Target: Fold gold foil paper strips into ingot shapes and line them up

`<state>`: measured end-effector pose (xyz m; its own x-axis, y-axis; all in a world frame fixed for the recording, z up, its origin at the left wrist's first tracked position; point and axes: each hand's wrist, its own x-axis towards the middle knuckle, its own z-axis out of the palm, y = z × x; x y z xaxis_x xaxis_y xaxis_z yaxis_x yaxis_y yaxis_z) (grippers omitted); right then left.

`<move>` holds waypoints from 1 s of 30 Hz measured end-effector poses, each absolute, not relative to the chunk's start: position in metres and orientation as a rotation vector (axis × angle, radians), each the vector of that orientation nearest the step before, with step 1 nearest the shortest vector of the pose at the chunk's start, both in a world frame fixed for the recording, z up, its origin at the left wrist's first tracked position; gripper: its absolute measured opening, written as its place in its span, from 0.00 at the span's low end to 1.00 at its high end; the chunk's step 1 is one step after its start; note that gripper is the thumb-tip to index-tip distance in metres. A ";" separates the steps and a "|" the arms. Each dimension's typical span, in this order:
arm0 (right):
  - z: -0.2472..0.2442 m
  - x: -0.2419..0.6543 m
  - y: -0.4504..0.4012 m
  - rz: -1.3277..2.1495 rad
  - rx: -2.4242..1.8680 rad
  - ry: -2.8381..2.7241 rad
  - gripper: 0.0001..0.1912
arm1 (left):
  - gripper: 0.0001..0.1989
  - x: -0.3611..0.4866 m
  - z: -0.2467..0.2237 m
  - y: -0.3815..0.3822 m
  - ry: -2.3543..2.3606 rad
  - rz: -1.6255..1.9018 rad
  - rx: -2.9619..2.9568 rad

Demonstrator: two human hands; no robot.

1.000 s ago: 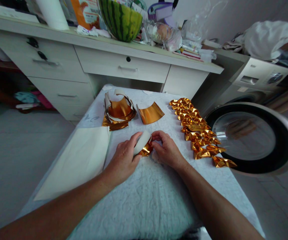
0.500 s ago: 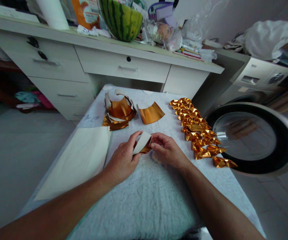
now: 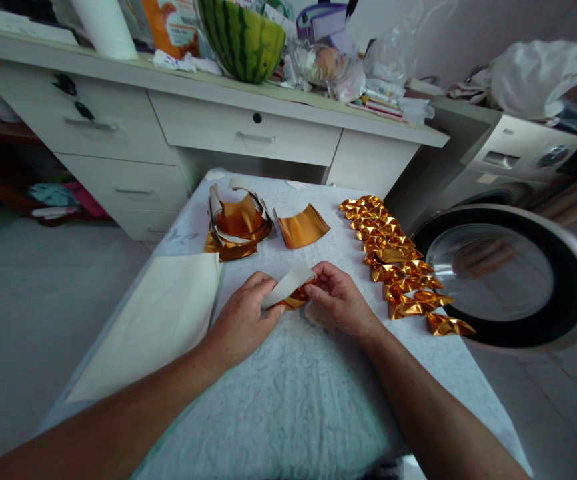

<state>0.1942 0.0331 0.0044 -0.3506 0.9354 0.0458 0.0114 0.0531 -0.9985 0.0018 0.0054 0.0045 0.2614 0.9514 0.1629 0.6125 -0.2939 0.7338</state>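
both the left hand (image 3: 248, 313) and right hand (image 3: 344, 301) pinch paper (image 3: 288, 285) between fingers (image 3: 325, 272); past the bench's (image 3: 461, 400) right edge, the open washer (image 3: 478, 148) hides its contents.

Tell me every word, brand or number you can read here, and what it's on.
Nothing reads clearly.
Washing machine: small brand mark, possibly "Haier", too blurred to be sure.
Orange package: printing too small to read.
Tablecloth: grey script-like mark, illegible.

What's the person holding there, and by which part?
A gold-and-white sheet, bent over: the left fingers hold its left end, and the right fingers pinch its right end.
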 end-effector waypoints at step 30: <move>0.004 0.197 0.034 1.516 -0.962 -1.457 0.16 | 0.05 -0.003 0.004 0.009 1.356 1.004 1.604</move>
<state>0.1970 0.0335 0.0042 -0.3853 0.9228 0.0074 -0.0444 -0.0105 -0.9990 -0.0027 0.0086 0.0042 0.1141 0.9904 0.0778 0.3632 -0.1145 0.9247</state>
